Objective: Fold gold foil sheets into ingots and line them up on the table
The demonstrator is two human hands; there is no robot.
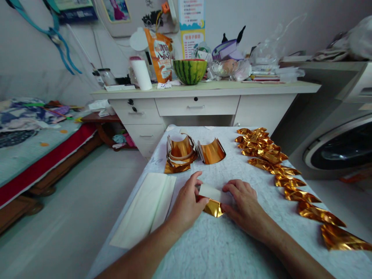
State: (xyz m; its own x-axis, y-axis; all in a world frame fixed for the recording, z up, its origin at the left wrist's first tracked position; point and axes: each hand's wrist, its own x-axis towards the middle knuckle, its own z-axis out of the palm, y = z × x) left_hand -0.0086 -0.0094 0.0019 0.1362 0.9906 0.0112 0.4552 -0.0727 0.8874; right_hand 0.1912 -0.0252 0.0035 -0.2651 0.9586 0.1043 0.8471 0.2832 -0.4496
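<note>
Between my two hands, just above the cloth-covered table, is a sheet of gold foil paper (213, 209) with a pale side (209, 191) turned up along its far part. My left hand (188, 199) grips its left end between thumb and fingers. The right end is pinched by my right hand (242, 205). Beyond my hands lie a curled stack of gold foil sheets (179, 149) and a smaller curled stack (213, 151). A pile of pale paper (142, 209) lies left of my left hand. Folded gold foil pieces (286, 181) run down the table's right side.
A white desk (197, 104) stands behind the table, holding a halved watermelon (190, 71), an orange pouch (159, 56) and clutter. A washing machine (345, 128) is on the right. To the left is a bed (43, 147) with clothes on it.
</note>
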